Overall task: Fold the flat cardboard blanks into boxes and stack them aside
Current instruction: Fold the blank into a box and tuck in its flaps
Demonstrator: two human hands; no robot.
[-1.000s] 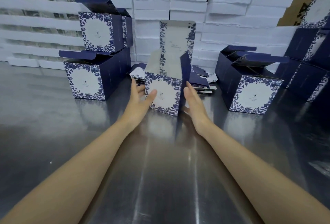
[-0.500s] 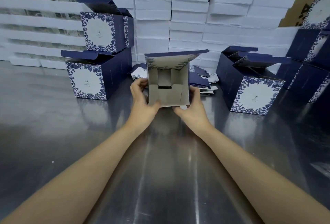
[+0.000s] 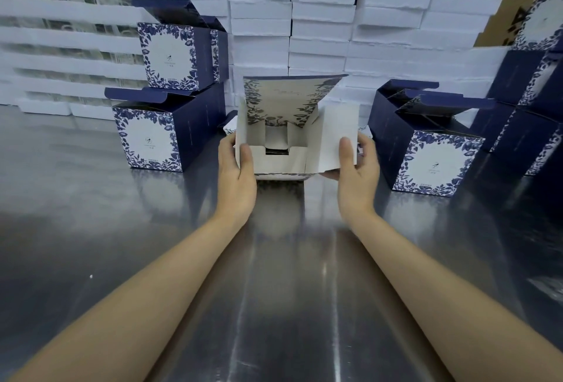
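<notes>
Cardboard box (image 3: 283, 156), half folded, lies between both hands on the steel surface (image 3: 274, 275), tipped with its open mouth toward the person. Whether its lower edge rests on the surface or hovers just above it I cannot tell. Its walls stand square, and at the far end the bottom flaps look tucked together, with a dark gap in the middle. The patterned lid flap (image 3: 289, 98) stands up above the mouth and a plain side flap (image 3: 335, 135) juts out on the box's right, so the top is not closed.

The job as a whole seems well under way but not done. Left of the box stand two finished boxes (image 3: 146, 135), one on top of the other. Right of it stands a single box (image 3: 432, 159) with its lid ajar, and further right is a pile of boxes (image 3: 518, 77). Just behind the box, edges of flat blanks (image 3: 228, 125) peek out, so more folding remains. This box probably needs its bottom pressed home before it goes onto a pile. Far behind it white slabs (image 3: 323, 16) are stacked in rows.

The left hand (image 3: 236, 174) grips the box's left wall, with the thumb inside the mouth and the fingers (image 3: 227, 145) wrapping the outside. The right hand (image 3: 358, 174) pinches the side flap, thumb on its inner face and fingers (image 3: 368, 150) behind it. Both grips are narrow, closed down to the thickness of the card.
</notes>
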